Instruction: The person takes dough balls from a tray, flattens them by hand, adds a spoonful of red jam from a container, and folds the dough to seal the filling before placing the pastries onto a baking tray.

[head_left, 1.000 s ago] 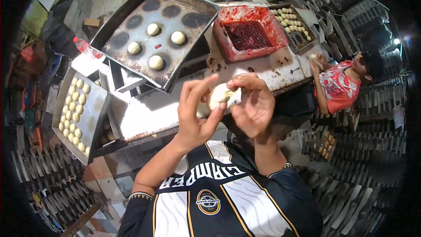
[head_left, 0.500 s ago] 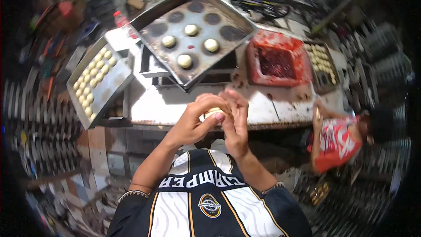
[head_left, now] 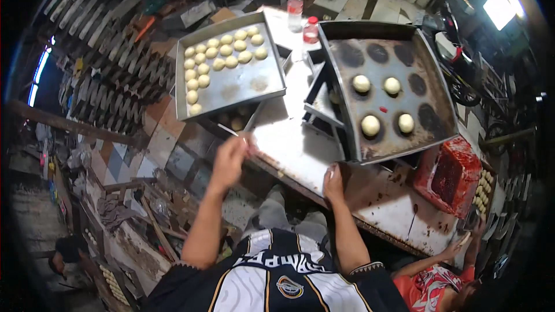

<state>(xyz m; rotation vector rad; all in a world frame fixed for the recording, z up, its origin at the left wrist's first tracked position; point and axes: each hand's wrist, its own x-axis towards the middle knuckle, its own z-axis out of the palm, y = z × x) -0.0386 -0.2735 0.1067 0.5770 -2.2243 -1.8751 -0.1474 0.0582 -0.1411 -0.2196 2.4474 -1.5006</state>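
Note:
My left hand (head_left: pixel 230 159) is over the table's left front edge, near the lower right of a metal tray (head_left: pixel 269 93) with several pale dough balls (head_left: pixel 203 81). Its fingers are smeared by motion, and I cannot tell whether it holds anything. My right hand (head_left: pixel 333 184) is at the front edge, just below the left corner of a dark-spotted baking tray (head_left: pixel 376 144). The fingers there look curled, and what lies in them is hidden. Several larger dough balls (head_left: pixel 370 125) sit apart in the baking tray, beside a small red scrap (head_left: pixel 383 110).
On the white table (head_left: pixel 277 133) stand two red-capped bottles (head_left: pixel 295 8) at the back. A red-smeared tub (head_left: pixel 430 164) and another tray of pale pieces (head_left: pixel 483 193) are at the right. A person in a red shirt (head_left: pixel 433 286) works there. More trays sit under the baking tray.
My hands were together around a dough ball; now they are apart, the left out toward the left tray. The view has turned left, so the trays appear farther right.

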